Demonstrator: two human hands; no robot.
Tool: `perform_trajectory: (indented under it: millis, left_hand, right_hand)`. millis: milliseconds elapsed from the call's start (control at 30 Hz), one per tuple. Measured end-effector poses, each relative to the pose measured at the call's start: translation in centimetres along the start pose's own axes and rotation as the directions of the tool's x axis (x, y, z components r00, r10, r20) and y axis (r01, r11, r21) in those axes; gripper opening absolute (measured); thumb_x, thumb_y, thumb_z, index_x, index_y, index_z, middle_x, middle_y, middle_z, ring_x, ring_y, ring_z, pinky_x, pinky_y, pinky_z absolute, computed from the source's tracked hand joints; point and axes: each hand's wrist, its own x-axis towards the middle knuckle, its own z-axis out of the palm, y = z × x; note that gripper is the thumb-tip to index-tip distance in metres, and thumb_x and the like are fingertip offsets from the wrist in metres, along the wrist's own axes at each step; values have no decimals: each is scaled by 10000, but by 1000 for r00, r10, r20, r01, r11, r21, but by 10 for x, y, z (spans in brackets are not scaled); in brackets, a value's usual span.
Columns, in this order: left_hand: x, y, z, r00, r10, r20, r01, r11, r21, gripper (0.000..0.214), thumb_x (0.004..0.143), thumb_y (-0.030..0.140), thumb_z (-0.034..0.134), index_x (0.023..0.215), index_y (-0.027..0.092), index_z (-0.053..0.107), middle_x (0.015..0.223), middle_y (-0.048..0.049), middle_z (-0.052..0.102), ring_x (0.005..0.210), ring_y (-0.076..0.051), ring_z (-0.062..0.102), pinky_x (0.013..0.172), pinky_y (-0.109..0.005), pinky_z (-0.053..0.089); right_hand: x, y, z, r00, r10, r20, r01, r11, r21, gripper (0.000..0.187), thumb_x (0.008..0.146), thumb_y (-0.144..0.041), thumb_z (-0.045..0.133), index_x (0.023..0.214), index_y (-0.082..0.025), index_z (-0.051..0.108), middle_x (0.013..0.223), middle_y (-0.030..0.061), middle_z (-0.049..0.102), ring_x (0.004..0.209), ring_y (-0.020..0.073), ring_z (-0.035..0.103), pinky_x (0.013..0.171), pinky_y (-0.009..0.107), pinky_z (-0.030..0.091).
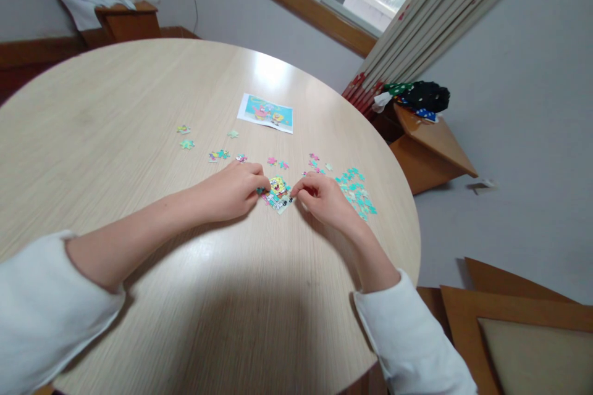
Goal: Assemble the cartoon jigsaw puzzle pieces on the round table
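Observation:
A small joined patch of jigsaw pieces (278,193) with a yellow cartoon figure lies on the round wooden table (139,105). My left hand (234,188) rests curled at the patch's left edge, fingertips pinched on a teal piece there. My right hand (322,194) sits curled at the patch's right edge, fingertips touching it. A pile of teal loose pieces (356,191) lies just right of my right hand. More loose pieces (217,154) are scattered beyond my left hand. A printed reference picture (265,112) lies farther back.
The table's right edge drops off near the teal pile. A wooden stool (430,148) with dark cloth on it stands by the curtain (445,6). A chair (519,327) stands at the lower right. A side table with papers (125,15) stands at the back left.

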Motion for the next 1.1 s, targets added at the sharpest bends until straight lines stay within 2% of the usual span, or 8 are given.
perform_trajectory:
  millis: [200,433,600,867,1100]
  left_hand:
    - [0,0,-1,1000,1,10,-1,1000,11,367,803,114,401,993,181,709,915,-96,639,841,-203,575,840,-369,428]
    - [0,0,-1,1000,-1,-1,1,1000,1,366,799,118,406,993,180,711,903,-96,640,826,-201,577,814,-353,435]
    - [0,0,0,1000,4,-10,-4,1000,-1,364,799,119,410,995,185,710,903,-90,642,827,-196,576,811,-343,435]
    - [0,1,-1,1000,1,-3,-1,1000,-2,358,791,121,413,972,178,717,888,-92,643,811,-198,573,810,-346,437]
    - [0,1,-1,1000,4,1,-4,1000,9,354,796,120,413,965,182,718,883,-92,642,809,-200,572,813,-351,432]
  right_hand:
    - [1,3,0,998,37,-45,-37,999,-9,228,754,-88,480,767,-165,694,673,1,570,633,115,481,649,267,373]
    - [1,4,1,999,32,-38,-34,999,-40,266,758,-82,479,866,-167,707,748,30,634,665,124,510,674,273,392]
    - [0,3,0,1000,16,-24,-17,999,-29,294,752,-78,476,914,-169,703,716,14,609,654,122,496,663,266,382]
    - [-1,0,-1,999,-50,-14,50,999,2,268,775,-77,476,761,-193,718,686,2,535,635,116,456,655,264,362]
    - [-1,0,-2,997,-69,19,69,998,-12,284,786,-74,479,782,-201,733,693,4,534,646,117,466,680,273,375]
